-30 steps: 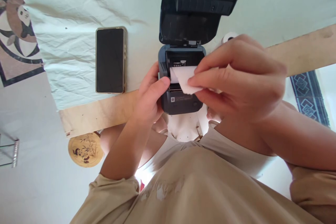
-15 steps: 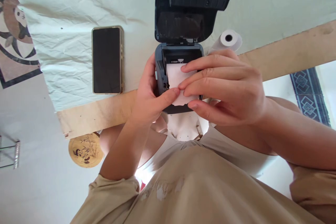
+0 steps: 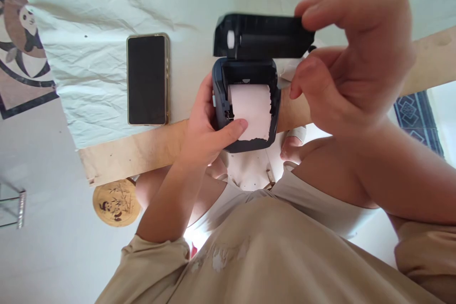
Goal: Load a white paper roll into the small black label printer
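White paper [image 3: 252, 106] in printer [image 3: 219, 81], left hand [image 3: 201, 137] gripping its nine-o'clock side, right hand [image 3: 374, 66] unclenched, fingertips [image 3: 310, 17] on twelve-o'clock lid [image 3: 267, 37]

At the upper right, the right hand [image 3: 370, 52] is blurred, as is the lid [image 3: 274, 35] at top centre; together they hide much of the paper roll [image 3: 289, 70]. The left hand's [image 3: 208, 135] fingertips, except the thumb's, are hidden by the printer [image 3: 221, 88] at centre. The left edge cuts off the panda picture [image 3: 26, 21] and metal rack [image 3: 21, 209]. The shirt [image 3: 270, 251] runs off the bottom edge.
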{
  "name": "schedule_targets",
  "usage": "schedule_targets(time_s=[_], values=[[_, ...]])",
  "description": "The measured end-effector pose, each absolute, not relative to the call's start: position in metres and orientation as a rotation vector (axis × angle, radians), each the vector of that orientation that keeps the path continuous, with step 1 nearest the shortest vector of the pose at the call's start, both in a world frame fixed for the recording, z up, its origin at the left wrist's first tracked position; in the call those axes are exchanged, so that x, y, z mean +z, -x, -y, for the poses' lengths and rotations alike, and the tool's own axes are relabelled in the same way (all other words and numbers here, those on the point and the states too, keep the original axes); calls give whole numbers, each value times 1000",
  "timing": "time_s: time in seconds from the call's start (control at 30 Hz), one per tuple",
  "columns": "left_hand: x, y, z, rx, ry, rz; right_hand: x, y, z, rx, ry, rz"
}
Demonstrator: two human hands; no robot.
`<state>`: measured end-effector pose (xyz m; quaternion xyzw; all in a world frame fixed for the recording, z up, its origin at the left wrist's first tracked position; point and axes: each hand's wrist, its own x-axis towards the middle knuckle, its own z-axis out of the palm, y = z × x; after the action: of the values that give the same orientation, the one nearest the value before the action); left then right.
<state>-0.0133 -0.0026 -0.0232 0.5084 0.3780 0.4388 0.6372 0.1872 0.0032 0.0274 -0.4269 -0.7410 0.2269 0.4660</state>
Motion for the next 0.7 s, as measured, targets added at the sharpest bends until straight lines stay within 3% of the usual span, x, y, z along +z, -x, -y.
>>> schedule_targets(time_s=[0.37,0.7], values=[[-21,13,8,1062,-1042,-800,12,-189,5,290,870,2108],[-26,13,8,1143,-1049,-649,12,-176,21,645,1094,1980]])
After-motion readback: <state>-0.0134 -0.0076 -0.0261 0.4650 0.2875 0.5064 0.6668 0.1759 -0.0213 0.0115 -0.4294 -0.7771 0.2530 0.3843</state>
